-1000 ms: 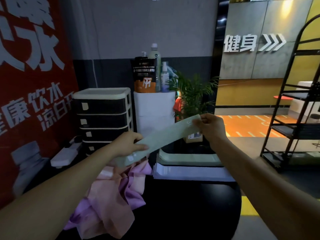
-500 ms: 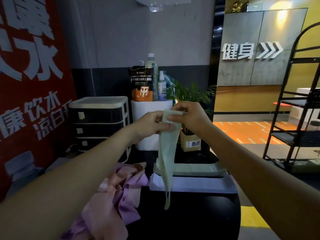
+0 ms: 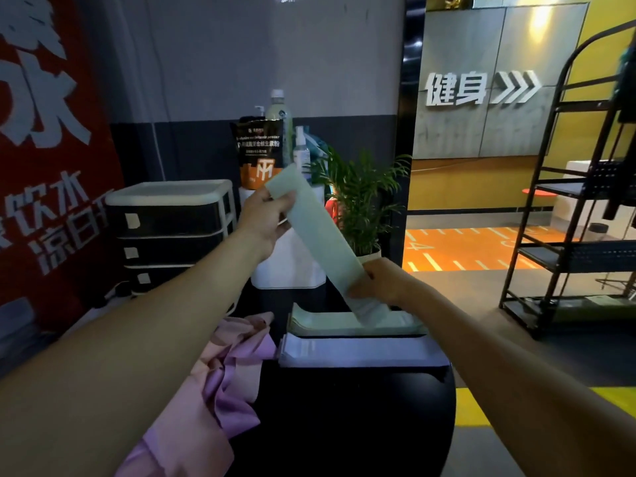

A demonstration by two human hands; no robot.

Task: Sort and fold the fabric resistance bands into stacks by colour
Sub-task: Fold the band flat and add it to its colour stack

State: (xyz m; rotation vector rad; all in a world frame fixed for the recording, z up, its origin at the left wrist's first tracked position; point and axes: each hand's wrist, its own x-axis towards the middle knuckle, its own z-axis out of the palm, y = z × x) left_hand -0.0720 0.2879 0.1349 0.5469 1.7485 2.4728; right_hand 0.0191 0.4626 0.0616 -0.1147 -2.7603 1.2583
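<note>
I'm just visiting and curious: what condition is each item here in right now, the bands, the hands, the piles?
Green band: folded flat, held slanted above the table.
Left hand: pinches its upper end.
Right hand: grips its lower end.
Green stack: folded, neat.
Lavender stack: folded, neat.
Pink and purple bands: crumpled, unsorted heap.
Drawer unit: drawers closed.

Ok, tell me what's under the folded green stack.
The green stack lies on the black table, just behind the lavender stack. The right hand lowers a green band onto it. Its underside is hidden.
</note>
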